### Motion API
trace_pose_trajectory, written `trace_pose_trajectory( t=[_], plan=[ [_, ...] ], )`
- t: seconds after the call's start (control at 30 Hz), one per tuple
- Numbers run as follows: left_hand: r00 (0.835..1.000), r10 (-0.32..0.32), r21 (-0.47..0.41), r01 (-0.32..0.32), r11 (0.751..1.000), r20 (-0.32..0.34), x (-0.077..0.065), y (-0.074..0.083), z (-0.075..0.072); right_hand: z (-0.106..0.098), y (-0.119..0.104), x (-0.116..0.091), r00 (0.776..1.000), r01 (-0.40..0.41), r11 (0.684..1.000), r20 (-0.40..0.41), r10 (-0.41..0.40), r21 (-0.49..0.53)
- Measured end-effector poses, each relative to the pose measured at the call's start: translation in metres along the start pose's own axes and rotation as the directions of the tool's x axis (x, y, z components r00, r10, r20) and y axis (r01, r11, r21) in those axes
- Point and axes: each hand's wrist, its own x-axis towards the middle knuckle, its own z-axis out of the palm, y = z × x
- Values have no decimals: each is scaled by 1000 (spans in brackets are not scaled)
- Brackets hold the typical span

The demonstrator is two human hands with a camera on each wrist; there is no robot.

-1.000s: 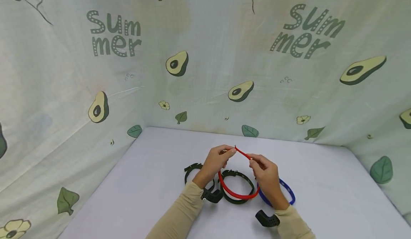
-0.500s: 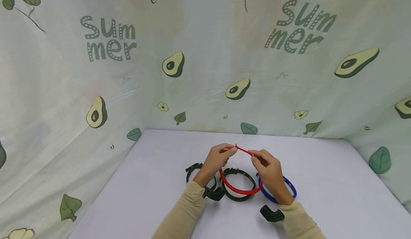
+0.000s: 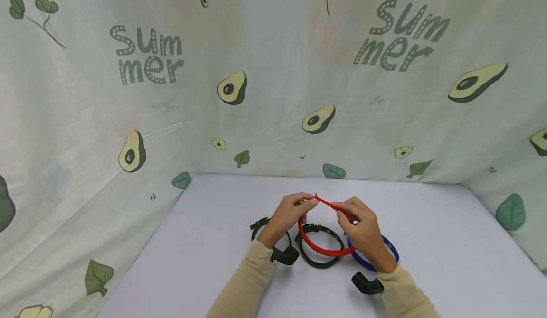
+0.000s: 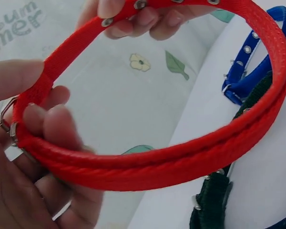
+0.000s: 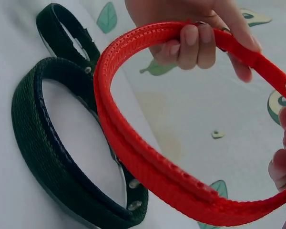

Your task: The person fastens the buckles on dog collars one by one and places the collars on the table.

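Note:
A red collar (image 3: 328,252) with a metal buckle and a row of eyelets hangs as a loop between both hands, raised over the table. My left hand (image 3: 290,213) pinches it beside the buckle (image 4: 10,125), thumb on top of the strap. With thumb and fingertips, my right hand (image 3: 363,228) holds the eyelet end of the strap. Below the red loop, a dark green collar (image 3: 320,265) lies on the table. Another dark collar (image 3: 259,223) is partly hidden behind the left wrist. A blue collar (image 3: 393,249) lies partly behind the right wrist.
The white table (image 3: 448,251) meets a printed cloth backdrop (image 3: 273,47) behind and on the left. Black wrist cameras (image 3: 367,284) jut out below both wrists.
The right hand has shifted slightly right, and more of the red strap shows at its fingers. The left hand keeps its pinch near the buckle. The head view has tilted a little.

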Motion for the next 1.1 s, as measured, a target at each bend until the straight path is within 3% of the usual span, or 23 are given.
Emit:
trace_pose_trajectory(
  t=[0.2,0.37,0.57,0.7,0.83,1.03,1.1],
  plan=[
    [998,-40,72,35,997,58,2,0,-6,1,13,2,991,133,987,-4,-134,-88],
    [998,-44,62,42,997,38,4,0,-5,2,13,5,977,205,968,-27,-211,-144],
    [999,-53,50,53,997,-1,3,-1,-2,3,9,3,982,177,973,-43,-185,-150],
    [997,-75,40,75,996,7,0,-1,-2,3,7,2,985,162,977,-39,-169,-140],
    [995,-89,-34,91,995,42,1,-3,-4,2,6,3,988,144,986,-49,-148,-88],
    [992,-61,-204,83,976,109,2,-5,-7,1,3,0,997,58,994,-56,-52,97],
    [992,-55,-227,81,970,116,2,-4,-6,2,2,-1,997,53,994,-62,-47,94]
  ],
)
